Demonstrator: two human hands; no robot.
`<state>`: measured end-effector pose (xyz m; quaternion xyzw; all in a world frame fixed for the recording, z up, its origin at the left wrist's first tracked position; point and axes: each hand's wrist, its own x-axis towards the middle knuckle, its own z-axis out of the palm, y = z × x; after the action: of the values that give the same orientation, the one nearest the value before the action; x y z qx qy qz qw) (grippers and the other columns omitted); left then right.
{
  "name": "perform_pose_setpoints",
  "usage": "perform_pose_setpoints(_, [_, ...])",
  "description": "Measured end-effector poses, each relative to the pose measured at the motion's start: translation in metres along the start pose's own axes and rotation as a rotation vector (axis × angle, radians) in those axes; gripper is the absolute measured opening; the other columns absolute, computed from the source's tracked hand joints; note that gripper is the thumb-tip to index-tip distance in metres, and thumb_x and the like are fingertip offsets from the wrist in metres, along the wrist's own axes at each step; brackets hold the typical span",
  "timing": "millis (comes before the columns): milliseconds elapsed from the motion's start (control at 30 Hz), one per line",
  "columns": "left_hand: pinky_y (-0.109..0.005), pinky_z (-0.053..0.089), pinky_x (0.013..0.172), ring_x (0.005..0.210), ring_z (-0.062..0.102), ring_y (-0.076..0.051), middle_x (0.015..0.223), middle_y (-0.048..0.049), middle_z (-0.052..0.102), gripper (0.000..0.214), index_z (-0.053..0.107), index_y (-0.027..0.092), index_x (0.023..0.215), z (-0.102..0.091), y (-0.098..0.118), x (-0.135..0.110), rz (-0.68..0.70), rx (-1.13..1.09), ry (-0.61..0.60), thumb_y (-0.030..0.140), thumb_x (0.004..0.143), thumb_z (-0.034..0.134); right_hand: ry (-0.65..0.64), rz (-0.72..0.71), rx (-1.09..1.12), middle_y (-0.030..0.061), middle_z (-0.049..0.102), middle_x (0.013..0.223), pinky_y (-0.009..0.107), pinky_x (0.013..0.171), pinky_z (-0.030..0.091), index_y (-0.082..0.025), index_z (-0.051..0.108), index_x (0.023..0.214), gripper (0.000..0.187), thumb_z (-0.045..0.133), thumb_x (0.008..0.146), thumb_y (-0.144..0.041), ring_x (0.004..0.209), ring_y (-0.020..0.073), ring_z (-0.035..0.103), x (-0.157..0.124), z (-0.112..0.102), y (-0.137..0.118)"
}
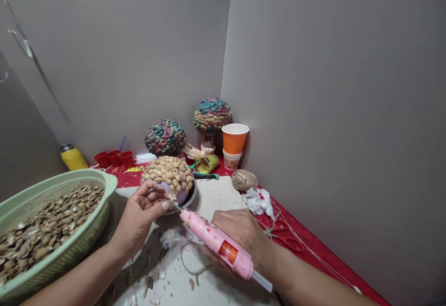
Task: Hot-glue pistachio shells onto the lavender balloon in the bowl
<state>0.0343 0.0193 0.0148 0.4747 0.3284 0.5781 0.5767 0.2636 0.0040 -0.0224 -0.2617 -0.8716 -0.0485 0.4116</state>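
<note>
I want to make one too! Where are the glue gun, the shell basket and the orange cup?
glue gun (216, 241), head view, middle of its pink body.
shell basket (80, 245), head view, its green outer wall.
orange cup (234, 141), head view, its front side.

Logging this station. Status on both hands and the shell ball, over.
Left hand gripping near edge of shell ball. Right hand holding pink glue gun, nozzle at ball's bare purple patch. Loose twine under gun, not blocking.

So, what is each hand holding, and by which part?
The right hand grips the pink glue gun around its middle. The left hand pinches a small piece at the nozzle; by which part cannot be told.
</note>
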Motion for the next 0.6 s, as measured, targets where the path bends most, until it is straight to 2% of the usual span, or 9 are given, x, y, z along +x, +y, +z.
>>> perform_pose_setpoints(600, [-0.019,0.051,0.069,0.072,0.063,-0.01,0.08,0.0009,0.069,0.032,0.062,0.018,0.082,0.0061,0.0078,0.0007,0.004,0.012,0.058,0.016,0.061,0.086,-0.024,-0.015,-0.006,-0.0043,0.045,0.058,0.028,0.05,0.021,-0.021,0.041,0.064,0.035,0.049,0.095,-0.036,0.048,0.0097,0.037,-0.0022,-0.0009,0.0016])
